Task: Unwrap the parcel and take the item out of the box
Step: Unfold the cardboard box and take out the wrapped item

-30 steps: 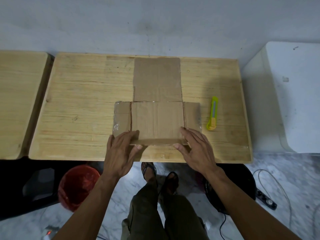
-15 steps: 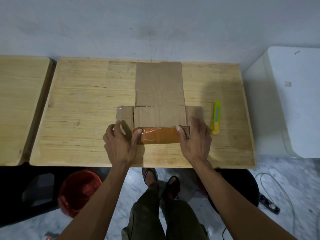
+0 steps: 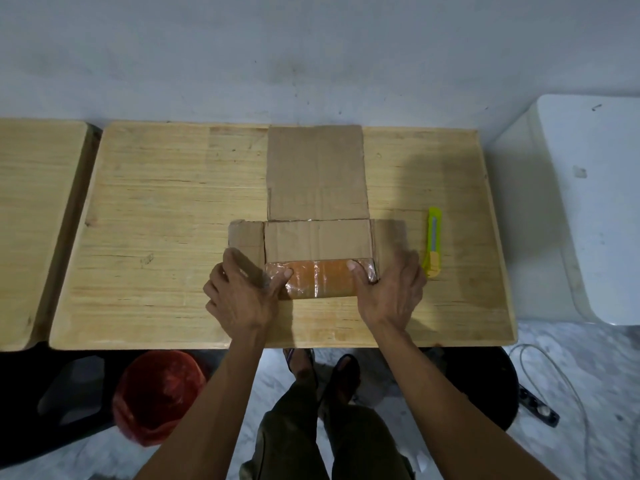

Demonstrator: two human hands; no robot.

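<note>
Your cardboard box (image 3: 317,216) lies opened flat on the wooden surface (image 3: 166,237), its long flap stretched away from you and a short flap out to each side. The item, an orange block wrapped in clear plastic (image 3: 320,278), sits at the near edge of the box, between your hands. To free it cleanly, keep both thumbs on its top and draw it straight toward you, or lift it level; pressing the side flaps flat as you go should stop the cardboard dragging along with it. The plastic looks slick, so I'd grip the ends rather than trust the thumbs alone.

Your left hand (image 3: 242,296) has its fingers spread over the left flap, thumb laid on the item's left end. Your right hand (image 3: 391,292) mirrors it, fingers splayed on the right flap, thumb on the right end; neither hand is closed around anything. The yellow-green utility knife (image 3: 433,242) lies just beyond your right fingers, so mind it
</note>
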